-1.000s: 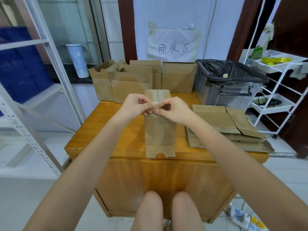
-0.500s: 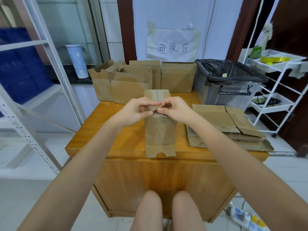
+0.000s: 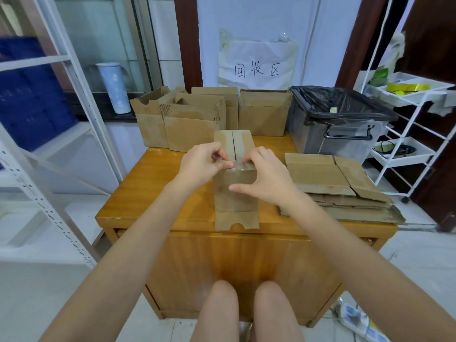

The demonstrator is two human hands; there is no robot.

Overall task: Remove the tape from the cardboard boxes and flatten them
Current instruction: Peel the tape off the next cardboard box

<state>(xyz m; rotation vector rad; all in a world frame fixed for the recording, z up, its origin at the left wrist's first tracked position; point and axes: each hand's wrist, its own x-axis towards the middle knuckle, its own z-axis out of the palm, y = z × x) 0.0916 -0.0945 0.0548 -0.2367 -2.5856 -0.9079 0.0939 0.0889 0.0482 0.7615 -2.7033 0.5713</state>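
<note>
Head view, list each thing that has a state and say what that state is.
Box: upright, near flap folded out.
Tape: partly peeled.
Left hand: pinching tape.
Right hand: resting on box.
Back boxes: open, unflattened.
Stack: flattened.
Bin: open, lined.

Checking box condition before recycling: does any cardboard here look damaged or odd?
Yes. The open brown cardboard box at the table's back left has ragged, torn corrugated top edges; the boxes beside it look clean-cut.

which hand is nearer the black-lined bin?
Right. The right hand rests on the box, on the side toward the bin; the left hand pinches tape at the box's far side.
</note>
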